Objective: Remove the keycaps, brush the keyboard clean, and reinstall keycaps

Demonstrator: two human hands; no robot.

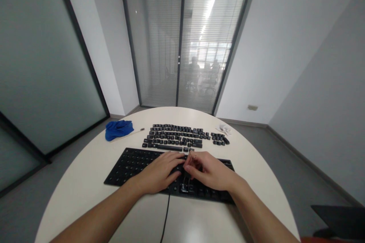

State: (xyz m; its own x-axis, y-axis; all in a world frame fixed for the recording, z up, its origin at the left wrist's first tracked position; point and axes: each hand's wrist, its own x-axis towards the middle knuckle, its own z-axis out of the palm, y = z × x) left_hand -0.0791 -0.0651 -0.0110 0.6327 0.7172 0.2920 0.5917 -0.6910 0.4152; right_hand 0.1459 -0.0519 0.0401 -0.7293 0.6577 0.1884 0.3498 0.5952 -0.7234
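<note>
A black keyboard point(125, 165) lies across the table, its left part stripped of keycaps down to the bare sockets. My left hand point(162, 171) rests flat on its middle with the fingers stretched out. Over the right half, my right hand point(212, 171) is closed in a pinch on a wire keycap puller point(187, 180). The puller's wires reach down to a black keycap point(184, 188) near the keyboard's front edge. Both hands hide part of the keyboard. Beyond it, loose black keycaps point(171, 138) are laid out in rows.
A blue cloth point(118, 129) lies at the far left with a thin brush point(128, 135) beside it. Crumpled white tissue point(224, 128) sits at the far right. A black cable point(165, 216) runs toward me over the round white table point(85, 193).
</note>
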